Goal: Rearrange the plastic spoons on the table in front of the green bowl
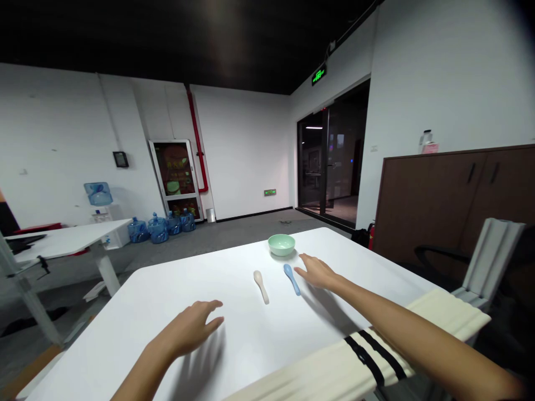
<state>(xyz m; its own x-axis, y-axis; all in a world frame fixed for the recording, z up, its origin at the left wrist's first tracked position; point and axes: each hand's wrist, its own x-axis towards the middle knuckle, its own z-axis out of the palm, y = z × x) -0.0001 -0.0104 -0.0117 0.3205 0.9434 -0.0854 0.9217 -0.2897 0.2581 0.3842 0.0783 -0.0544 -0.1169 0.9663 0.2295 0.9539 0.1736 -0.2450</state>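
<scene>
A light green bowl stands upright toward the far side of the white table. In front of it lie two spoons, a beige spoon on the left and a blue spoon on the right, bowl ends pointing away from me. My right hand hovers just right of the blue spoon, fingers apart and holding nothing. Over the left part of the table, my left hand is held with thumb and fingers apart, nothing in it, nearest to the beige spoon.
A cream padded strip with black straps runs along the table's near edge. To the right are a grey metal post and a brown cabinet. Blue water jugs and another white table stand at the left.
</scene>
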